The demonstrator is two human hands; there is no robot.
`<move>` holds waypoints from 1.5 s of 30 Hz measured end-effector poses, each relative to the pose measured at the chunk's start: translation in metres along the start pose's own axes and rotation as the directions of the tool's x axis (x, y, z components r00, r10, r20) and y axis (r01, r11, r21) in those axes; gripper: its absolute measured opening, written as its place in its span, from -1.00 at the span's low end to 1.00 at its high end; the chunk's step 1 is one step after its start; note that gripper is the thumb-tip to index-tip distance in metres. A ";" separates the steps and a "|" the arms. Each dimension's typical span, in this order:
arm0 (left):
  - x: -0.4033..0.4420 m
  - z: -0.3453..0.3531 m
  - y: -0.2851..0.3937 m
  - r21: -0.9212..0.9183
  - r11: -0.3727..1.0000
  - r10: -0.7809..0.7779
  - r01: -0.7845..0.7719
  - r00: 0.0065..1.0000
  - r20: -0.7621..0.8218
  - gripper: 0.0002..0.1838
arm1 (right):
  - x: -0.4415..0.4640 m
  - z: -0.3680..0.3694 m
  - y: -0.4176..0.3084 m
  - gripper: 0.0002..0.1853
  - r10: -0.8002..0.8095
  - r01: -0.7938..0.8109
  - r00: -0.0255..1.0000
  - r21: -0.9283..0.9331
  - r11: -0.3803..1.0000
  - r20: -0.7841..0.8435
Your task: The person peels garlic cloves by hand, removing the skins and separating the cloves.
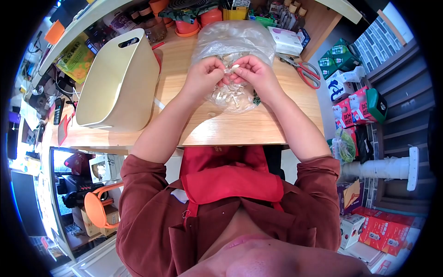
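Observation:
My left hand (pixel 208 74) and my right hand (pixel 251 71) meet over a clear plastic bag (pixel 235 39) on the wooden desk. Between the fingertips of both hands is a small whitish piece (pixel 235 68), pinched from either side; what it is exactly is too small to tell. Below the hands, the near part of the bag holds many pale, flaky bits (pixel 228 98). One small pale bit (pixel 212 114) lies on the desk just in front of the bag.
An empty cream bin (pixel 138 83) stands on the left of the desk (pixel 240 129). Red-handled scissors (pixel 308 74) lie at the right, near a white box (pixel 285 40). Orange pots (pixel 211 17) and bottles (pixel 290 16) line the back. Stacked boxes (pixel 355 108) sit beyond the right edge.

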State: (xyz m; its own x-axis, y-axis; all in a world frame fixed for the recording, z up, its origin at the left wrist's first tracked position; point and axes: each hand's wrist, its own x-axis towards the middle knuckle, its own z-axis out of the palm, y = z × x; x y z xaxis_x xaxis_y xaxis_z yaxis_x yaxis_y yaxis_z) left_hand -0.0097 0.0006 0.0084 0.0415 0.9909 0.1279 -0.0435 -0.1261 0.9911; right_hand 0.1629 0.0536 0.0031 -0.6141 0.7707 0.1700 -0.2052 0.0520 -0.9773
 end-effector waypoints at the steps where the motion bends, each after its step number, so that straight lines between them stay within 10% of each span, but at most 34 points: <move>1: 0.000 -0.001 0.000 -0.031 0.999 0.012 -0.013 1.000 -0.008 -0.92 | 0.000 0.000 -0.002 -0.86 0.010 -0.009 1.000 0.007 1.000 -0.020; 10: 0.004 -0.004 -0.014 0.491 0.847 0.305 -0.203 0.943 -0.136 -0.94 | -0.001 -0.003 -0.005 -0.82 0.038 -0.032 0.998 0.130 0.991 -0.041; 22: -0.001 0.003 0.001 0.315 0.922 0.299 -0.225 0.931 -0.210 -0.93 | -0.002 0.003 -0.002 -0.79 0.098 -0.115 0.990 -0.183 0.976 -0.098; 24: 0.000 0.000 0.000 0.540 0.807 0.357 -0.239 0.926 -0.125 -0.92 | -0.003 0.003 -0.003 -0.80 0.108 -0.140 0.984 -0.235 0.962 -0.144; 28: 0.002 -0.004 -0.011 0.814 0.468 0.417 -0.345 0.898 0.140 -0.86 | -0.006 0.004 -0.006 -0.87 0.045 -0.062 0.993 -0.161 0.985 -0.107; 34: 0.008 -0.005 -0.014 0.755 0.389 0.613 -0.528 0.760 0.216 -0.73 | -0.014 0.009 -0.016 -0.89 0.061 -0.047 0.988 -0.103 0.994 0.142; 37: 0.000 -0.004 -0.004 0.777 0.469 0.498 -0.419 0.853 0.160 -0.72 | -0.015 0.009 -0.008 -0.91 0.071 0.003 0.948 -0.230 0.973 0.310; 40: 0.002 -0.006 -0.009 0.712 0.538 0.506 -0.451 0.849 0.155 -0.72 | -0.021 0.026 -0.001 -0.90 -0.193 0.494 0.847 -0.600 0.629 0.496; 45: 0.006 -0.005 -0.014 0.735 0.408 0.617 -0.541 0.757 0.215 -0.72 | -0.038 0.055 -0.008 -0.86 0.010 0.462 0.859 -0.782 0.417 0.513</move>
State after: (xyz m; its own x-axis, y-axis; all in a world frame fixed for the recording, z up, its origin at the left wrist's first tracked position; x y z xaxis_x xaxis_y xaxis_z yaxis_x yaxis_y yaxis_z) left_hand -0.0141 0.0083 -0.0048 0.2190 0.6621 0.7167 0.6939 -0.6221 0.3627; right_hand 0.1465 -0.0112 0.0116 -0.9199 0.3367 0.2009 0.2267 0.8749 -0.4280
